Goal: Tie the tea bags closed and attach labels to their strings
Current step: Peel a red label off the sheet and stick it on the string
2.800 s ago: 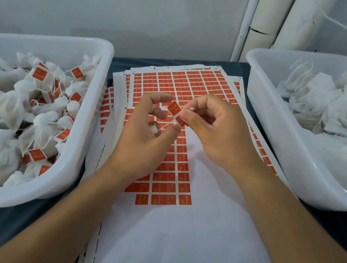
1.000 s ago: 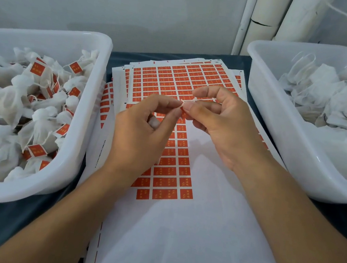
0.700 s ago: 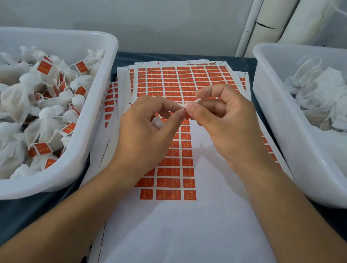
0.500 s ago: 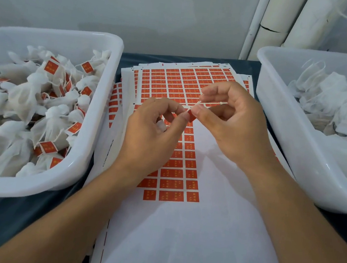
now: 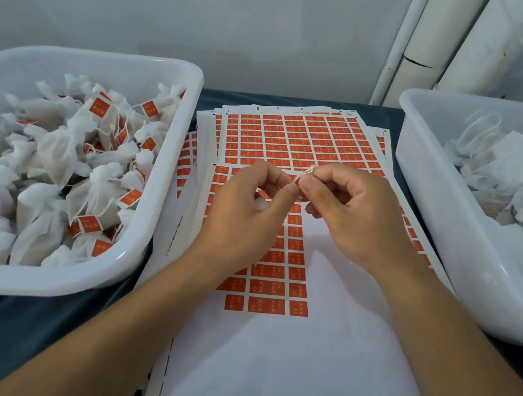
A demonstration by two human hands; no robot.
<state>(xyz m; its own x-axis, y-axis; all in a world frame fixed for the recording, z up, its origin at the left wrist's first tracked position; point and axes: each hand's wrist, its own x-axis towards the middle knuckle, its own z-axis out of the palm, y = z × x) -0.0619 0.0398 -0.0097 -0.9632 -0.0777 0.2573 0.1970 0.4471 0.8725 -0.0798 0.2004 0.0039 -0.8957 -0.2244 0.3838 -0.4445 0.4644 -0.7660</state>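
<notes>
Two white plastic tubs flank the work area on the dark tabletop (image 5: 30, 328). On the left, the white plastic tub (image 5: 138, 249) is heaped with tied white tea bags (image 5: 51, 156), many of them carrying small orange rectangular labels (image 5: 101, 107) on their strings. Just to its right, a stack of white sheets printed with rows of orange labels (image 5: 295, 140) is spread out in the middle, with the near part of the top sheet (image 5: 284, 368) stripped to bare white backing.

Above that sheet, the left hand (image 5: 244, 222) has its fingers curled, with a small white tea bag (image 5: 259, 202) tucked in its palm, and its thumb and forefinger pinch a thin white string (image 5: 305, 172). The right hand (image 5: 357, 221) meets it fingertip to fingertip, its grip also pinched on the same string, a small loop of which rises just above the two thumbs. Whether a label sits between the fingers cannot be told.

On the right, the second white plastic tub (image 5: 439, 216) holds a loose pile of flat white tea bags (image 5: 514, 172).
</notes>
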